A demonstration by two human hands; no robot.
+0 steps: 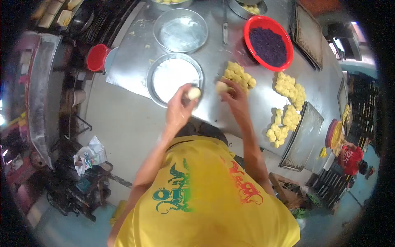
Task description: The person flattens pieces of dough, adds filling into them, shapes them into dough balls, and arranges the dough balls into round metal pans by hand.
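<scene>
Over the right rim of a round metal pan [175, 78], my left hand [180, 106] is closed around a pale dough ball [194, 93]. My right hand [235, 98] pinches another pale dough ball [222, 87], close to a pile of yellow dough pieces [240, 75]. The two hands are apart, with bare steel tabletop between them. Farther right lie more clusters of yellow dough pieces [290, 88]. A red basin [269, 43] behind the pile holds a dark purple crumbly filling [267, 47].
A second round pan [181, 31] stands beyond the first on the steel table [135, 61]. A scraper-like tool [225, 33] lies near it. Dark baking trays [303, 136] rest at the right edge. At far right, another person in a red shirt [352, 159] is near stacked trays.
</scene>
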